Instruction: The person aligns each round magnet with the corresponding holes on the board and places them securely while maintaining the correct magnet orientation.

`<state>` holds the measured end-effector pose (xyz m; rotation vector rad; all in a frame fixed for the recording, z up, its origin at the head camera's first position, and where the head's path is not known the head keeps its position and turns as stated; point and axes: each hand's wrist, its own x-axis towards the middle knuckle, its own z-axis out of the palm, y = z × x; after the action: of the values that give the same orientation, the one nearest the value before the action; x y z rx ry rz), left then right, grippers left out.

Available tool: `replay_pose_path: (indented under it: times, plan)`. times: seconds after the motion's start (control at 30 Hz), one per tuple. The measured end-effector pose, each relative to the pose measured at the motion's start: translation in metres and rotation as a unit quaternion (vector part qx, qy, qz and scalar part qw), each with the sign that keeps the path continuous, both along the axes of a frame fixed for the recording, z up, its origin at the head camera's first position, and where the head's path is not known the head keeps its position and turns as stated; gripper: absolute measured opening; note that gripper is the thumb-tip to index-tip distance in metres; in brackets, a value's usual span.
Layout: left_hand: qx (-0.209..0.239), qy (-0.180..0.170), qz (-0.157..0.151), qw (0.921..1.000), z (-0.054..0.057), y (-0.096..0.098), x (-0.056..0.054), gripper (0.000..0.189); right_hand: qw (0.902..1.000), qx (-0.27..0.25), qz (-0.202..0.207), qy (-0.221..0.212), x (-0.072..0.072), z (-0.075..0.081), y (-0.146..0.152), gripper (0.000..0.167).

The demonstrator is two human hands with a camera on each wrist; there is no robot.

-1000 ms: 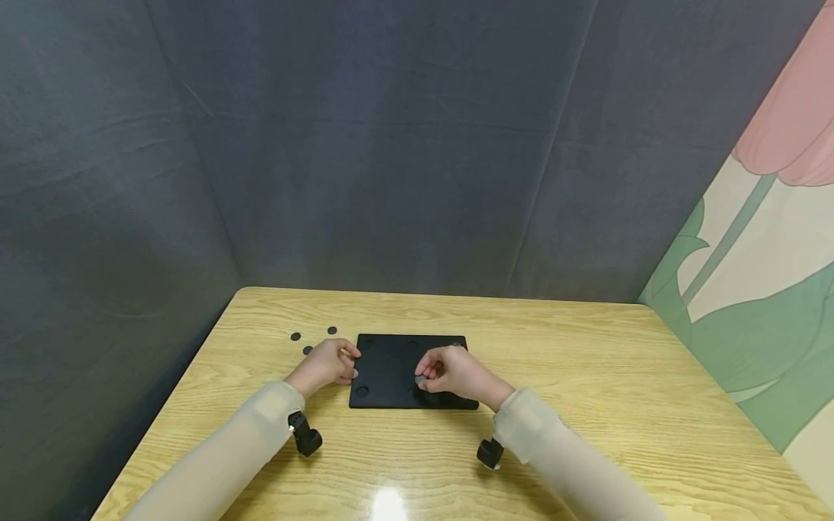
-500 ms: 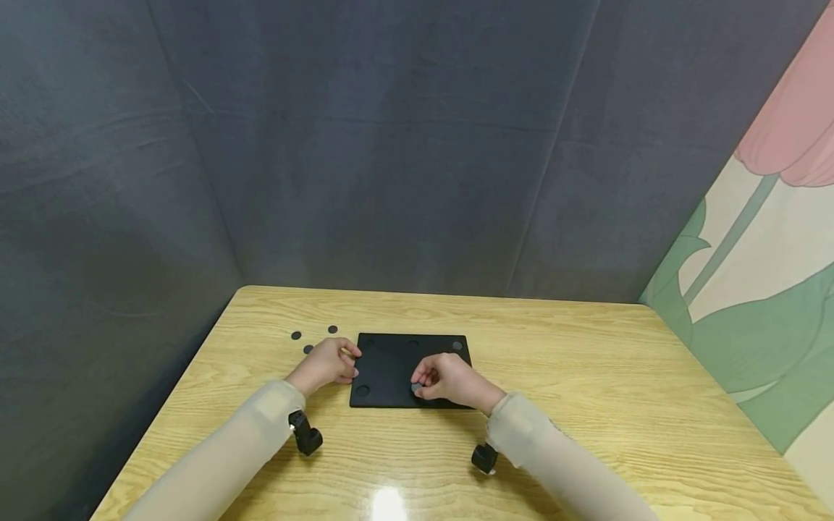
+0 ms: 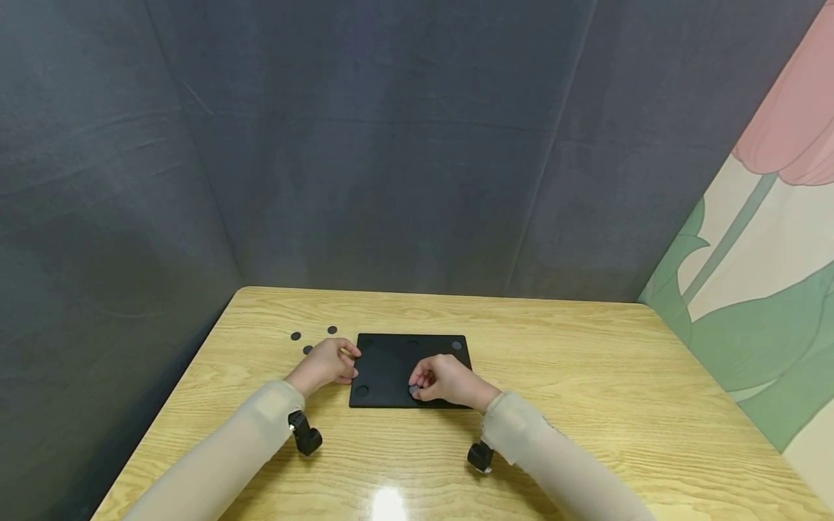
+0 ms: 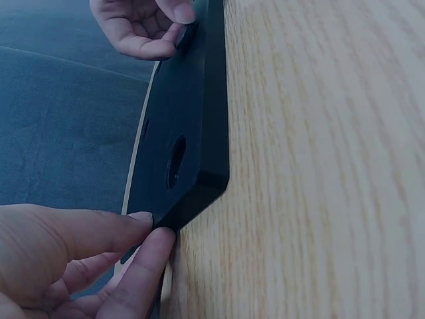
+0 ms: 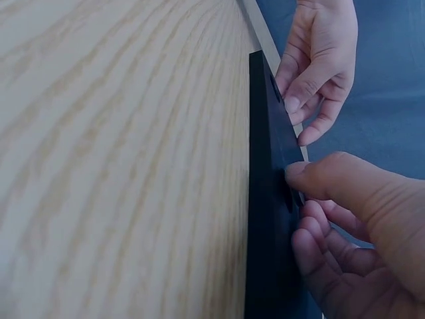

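A black rectangular board (image 3: 386,365) with round recesses lies on the table. My left hand (image 3: 329,362) holds its left edge; in the left wrist view the fingertips (image 4: 143,218) of that hand meet at the edge, beside a round recess (image 4: 176,161) near the corner. My right hand (image 3: 449,378) pinches a small dark disc (image 3: 413,390) between thumb and fingers, low over the front middle of the board. In the left wrist view this disc (image 4: 186,36) is tilted on edge. Another disc (image 3: 457,346) sits at the board's back right corner.
Several loose dark discs, one of them the back disc (image 3: 332,330), lie on the wooden table (image 3: 586,376) left of the board, partly behind my left hand. A dark curtain (image 3: 391,145) hangs along the table's back and left sides.
My right hand has moved slightly left and toward the front edge with the disc, lower over the board. The disc at the back right corner has come fully into sight. My left hand stays put.
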<state>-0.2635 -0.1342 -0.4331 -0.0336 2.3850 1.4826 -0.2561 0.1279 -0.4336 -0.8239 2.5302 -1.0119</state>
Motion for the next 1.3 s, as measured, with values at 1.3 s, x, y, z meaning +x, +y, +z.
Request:
replay_pose_path:
  times: [1.3]
  plan:
    - [0.0, 0.005, 0.001, 1.0, -0.0033, -0.0009, -0.0004, 0.031, 1.0, 0.005, 0.004, -0.001, -0.0016, -0.0033, -0.0022, 0.012]
